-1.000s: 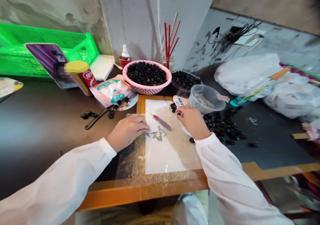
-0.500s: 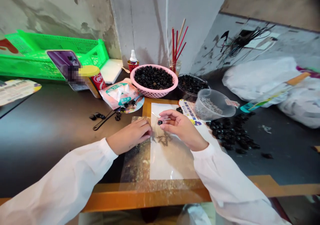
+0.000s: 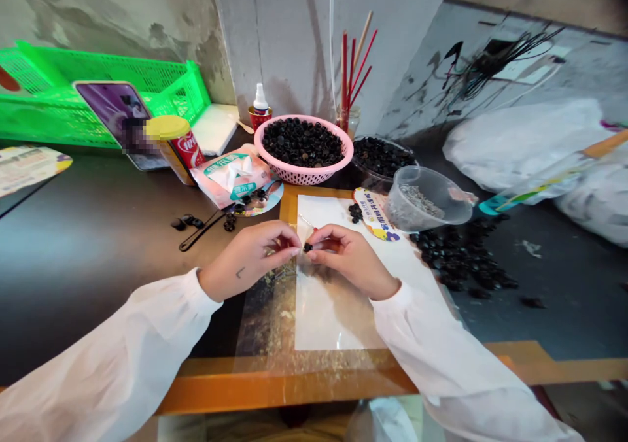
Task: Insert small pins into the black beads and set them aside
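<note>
My right hand (image 3: 350, 259) pinches a small black round part (image 3: 307, 247) between thumb and fingers. A thin pale stick (image 3: 306, 221) pokes out above those fingers, and what it belongs to is hidden. My left hand (image 3: 250, 255) meets it from the other side, thumb and forefinger pinched together right at the black part; whatever they grip is too small to make out. Both hands are just above the white sheet (image 3: 333, 321), near its left edge.
Behind the hands stand a pink basket (image 3: 304, 175) of black parts and a clear tub (image 3: 426, 216) with small metal pieces. Loose black parts (image 3: 461, 259) lie in a pile on the right. A tissue pack (image 3: 230, 177), a yellow-lidded can (image 3: 174, 148) and a phone (image 3: 110, 112) stand left.
My left hand has come up off the sheet to the black part, its fingers now pinched against it. My right hand has lowered and turned the part slightly. The view has shifted a little.
</note>
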`<state>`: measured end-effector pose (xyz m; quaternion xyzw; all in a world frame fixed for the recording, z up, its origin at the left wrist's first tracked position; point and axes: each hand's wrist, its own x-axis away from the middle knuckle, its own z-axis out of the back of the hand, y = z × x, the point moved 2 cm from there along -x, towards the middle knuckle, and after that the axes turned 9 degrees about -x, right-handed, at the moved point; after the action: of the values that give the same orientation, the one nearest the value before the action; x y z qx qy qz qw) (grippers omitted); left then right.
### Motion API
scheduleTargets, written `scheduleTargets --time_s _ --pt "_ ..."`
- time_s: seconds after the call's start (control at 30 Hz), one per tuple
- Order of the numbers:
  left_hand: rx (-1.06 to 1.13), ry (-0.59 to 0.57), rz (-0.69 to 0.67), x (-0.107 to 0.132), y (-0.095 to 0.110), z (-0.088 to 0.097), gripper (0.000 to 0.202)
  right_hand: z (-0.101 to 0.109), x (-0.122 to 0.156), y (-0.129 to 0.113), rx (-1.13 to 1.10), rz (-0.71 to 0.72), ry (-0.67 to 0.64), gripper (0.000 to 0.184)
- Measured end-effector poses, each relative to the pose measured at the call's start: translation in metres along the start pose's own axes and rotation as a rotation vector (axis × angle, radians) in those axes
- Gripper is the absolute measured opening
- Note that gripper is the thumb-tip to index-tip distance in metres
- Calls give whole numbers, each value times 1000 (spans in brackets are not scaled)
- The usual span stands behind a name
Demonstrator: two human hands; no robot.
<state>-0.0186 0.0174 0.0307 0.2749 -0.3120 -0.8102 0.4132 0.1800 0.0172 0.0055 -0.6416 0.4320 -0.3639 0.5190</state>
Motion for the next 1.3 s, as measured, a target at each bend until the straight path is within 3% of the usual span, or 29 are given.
scheduleTargets --time_s 0.13,0.4,0.67,0.9,1.07,1.3 --pt "117 57 65 1 1 -4 15 -2 1 -2 -24 5 -17 26" --pt "-106 122 -120 1 2 -1 19 -3 2 0 -129 -24 20 29" --pt "263 142 260 3 5 -1 24 -9 4 -1 -261 -80 22 29" --pt "298 167 258 2 2 -5 24 -14 5 -1 -304 -96 18 33" --pt "383 271 253 1 -2 -10 24 -14 4 2 -328 -107 22 32" --pt "543 229 333 2 0 -15 22 -17 5 0 -403 -132 39 31"
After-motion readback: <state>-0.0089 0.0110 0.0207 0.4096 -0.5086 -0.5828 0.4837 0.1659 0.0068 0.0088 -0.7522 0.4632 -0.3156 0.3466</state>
